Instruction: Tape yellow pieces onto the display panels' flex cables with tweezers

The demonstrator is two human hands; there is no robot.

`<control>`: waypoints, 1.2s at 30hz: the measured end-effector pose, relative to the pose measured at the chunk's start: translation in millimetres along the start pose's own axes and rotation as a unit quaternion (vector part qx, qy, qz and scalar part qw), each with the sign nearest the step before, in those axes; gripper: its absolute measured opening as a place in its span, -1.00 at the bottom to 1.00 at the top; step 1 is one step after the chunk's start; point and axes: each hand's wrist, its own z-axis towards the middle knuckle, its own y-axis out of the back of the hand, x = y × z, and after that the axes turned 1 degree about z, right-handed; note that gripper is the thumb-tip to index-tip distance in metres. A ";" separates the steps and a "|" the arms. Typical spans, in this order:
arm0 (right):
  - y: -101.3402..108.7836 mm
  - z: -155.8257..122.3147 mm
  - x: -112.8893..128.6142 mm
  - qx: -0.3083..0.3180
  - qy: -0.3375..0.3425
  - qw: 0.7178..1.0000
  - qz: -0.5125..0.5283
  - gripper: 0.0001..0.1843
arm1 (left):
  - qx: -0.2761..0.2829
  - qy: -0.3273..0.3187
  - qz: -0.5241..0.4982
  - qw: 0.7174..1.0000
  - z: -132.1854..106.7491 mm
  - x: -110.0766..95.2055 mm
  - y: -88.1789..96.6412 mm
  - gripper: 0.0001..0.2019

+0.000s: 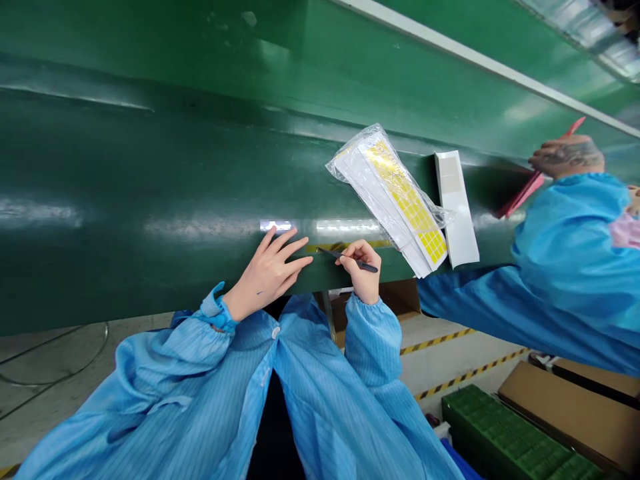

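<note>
My left hand (pixel 267 273) lies flat with fingers spread on the near edge of a green conveyor belt (pixel 150 200). My right hand (pixel 363 267) is closed around dark tweezers (pixel 347 259), whose tip points left toward my left fingertips. A thin yellow strip (pixel 327 247) lies on the belt just beyond the tweezers. To the right, a clear plastic bag (pixel 390 193) holds sheets of small yellow stickers. A white backing strip (pixel 455 210) lies beside the bag.
A co-worker in a blue sleeve (pixel 560 280) reaches over the belt at right, a hand (pixel 567 155) holding a red tool (pixel 530 183). Below the belt are a green crate (pixel 500 440), brown cardboard boxes (pixel 575 410) and floor with yellow-black tape (pixel 465 375).
</note>
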 end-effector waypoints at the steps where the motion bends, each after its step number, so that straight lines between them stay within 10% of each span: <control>1: 0.2 -0.6 0.5 0.000 0.004 1.000 -0.006 -0.84 | 0.000 -0.001 0.002 1.000 -0.1 0.1 -0.1 -0.68; 36: -6.1 -15.7 8.9 -0.037 0.018 0.998 -0.047 -0.86 | 0.009 -0.001 0.000 1.000 1.6 -1.1 2.4 -0.68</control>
